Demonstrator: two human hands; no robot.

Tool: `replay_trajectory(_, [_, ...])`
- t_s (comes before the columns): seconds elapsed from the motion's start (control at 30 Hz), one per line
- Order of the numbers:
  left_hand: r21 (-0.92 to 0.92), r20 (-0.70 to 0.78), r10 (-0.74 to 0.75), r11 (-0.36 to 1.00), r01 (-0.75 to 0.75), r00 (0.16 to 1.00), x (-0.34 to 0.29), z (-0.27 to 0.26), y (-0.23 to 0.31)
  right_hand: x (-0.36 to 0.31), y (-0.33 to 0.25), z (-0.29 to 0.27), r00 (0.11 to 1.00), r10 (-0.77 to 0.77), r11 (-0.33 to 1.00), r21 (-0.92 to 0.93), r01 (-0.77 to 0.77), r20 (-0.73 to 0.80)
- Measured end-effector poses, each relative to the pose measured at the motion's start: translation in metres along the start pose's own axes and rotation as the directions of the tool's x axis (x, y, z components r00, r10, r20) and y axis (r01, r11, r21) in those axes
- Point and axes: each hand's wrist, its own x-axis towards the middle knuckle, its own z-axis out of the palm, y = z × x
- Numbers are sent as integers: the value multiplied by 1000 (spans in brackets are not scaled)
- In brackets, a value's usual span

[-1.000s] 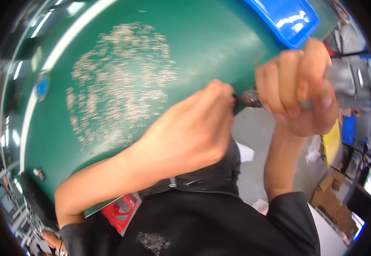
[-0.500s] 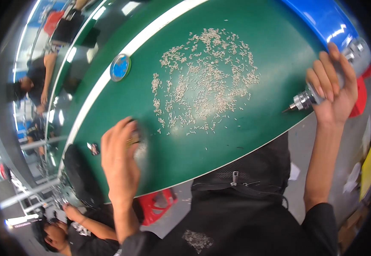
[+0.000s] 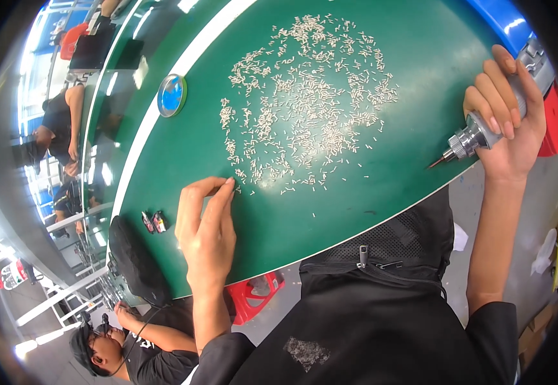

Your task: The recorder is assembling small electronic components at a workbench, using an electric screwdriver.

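Note:
At the near-left edge of a wide spread of tiny silver screw-like pieces (image 3: 311,96), my left hand (image 3: 207,234) pinches thumb and fingertips together. Whatever lies between those fingertips is too small to make out. My right hand (image 3: 507,122) is wrapped round a grey electric screwdriver (image 3: 478,136), its thin bit pointing left and down, just over the table's near edge. Two small dark parts with pinkish and pale markings (image 3: 153,222) rest side by side on the green table, left of my left hand.
A round shallow dish with blue contents (image 3: 172,96) sits by the white strip on the green table (image 3: 420,83). A black pouch-like thing (image 3: 136,263) lies at the left end. Blue bin (image 3: 507,22) is far right. Another person (image 3: 109,346) sits at lower left; a red stool (image 3: 256,298) stands below.
A small dark part held by my left hand now lies beside the other one. That hand has moved right to the scattered pieces. My right hand keeps its hold on the screwdriver.

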Motion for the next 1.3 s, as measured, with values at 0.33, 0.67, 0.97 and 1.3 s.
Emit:
replay_trajectory(0.33, [46, 25, 148, 988, -149, 989, 5, 0, -4, 0, 1, 1, 1000, -29, 999, 44, 29, 6])
replay_trajectory(0.67, [-33, -78, 96, 995, -99, 992, -2, 5, 4, -4, 0, 1, 999, -45, 998, 38, 46, -26])
replay_trajectory(0.97, [-583, -105, -118, 811, 35, 987, -2, 18, 63, -17, 3, 13, 999, -15, 998, 60, 18, -41])
replay_trajectory(1.3, [-891, -95, -97, 453, -41, 991, 21, 48, 119, -2, -14, -23, 767, 3, 981, 146, -125, 641])
